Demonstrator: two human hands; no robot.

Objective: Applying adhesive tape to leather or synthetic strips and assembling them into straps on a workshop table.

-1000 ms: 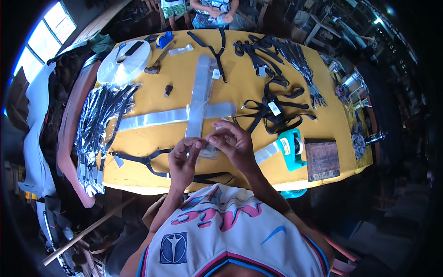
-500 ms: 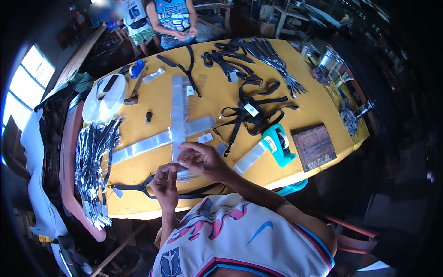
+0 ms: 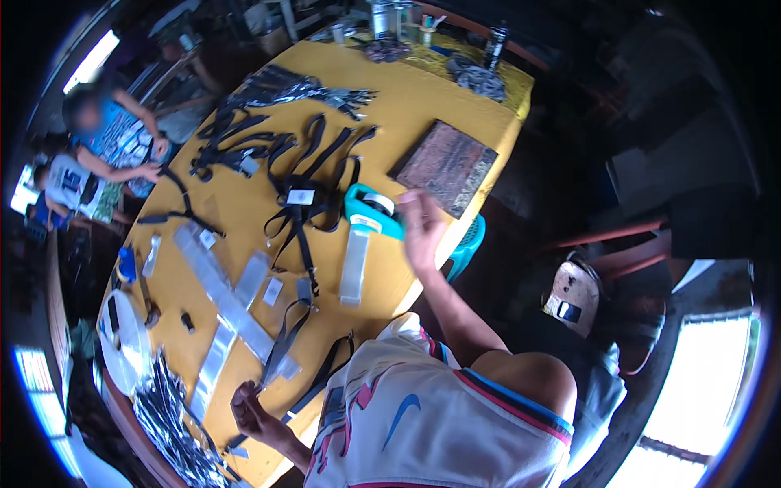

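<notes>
The yellow tabletop fills the upper left of the view, its near edge running from lower left up to a corner beside the dark slab; right of that edge lies shadowed floor with a red-framed chair and bright windows at the rim; two other people sit at the far left edge. Open yellow surface shows between the crossed clear plastic strips and the tangle of black straps; a heap of dark strap bundles crowds the near-left edge. The right hand reaches out over the tabletop edge, fingers spread and loosely open, touching or just over the teal tape dispenser, from which a clear strip trails toward the person; whether it grips is unclear. The left hand sits low at the near edge, fingers pinched on the end of a black strap beside the plastic strips.
</notes>
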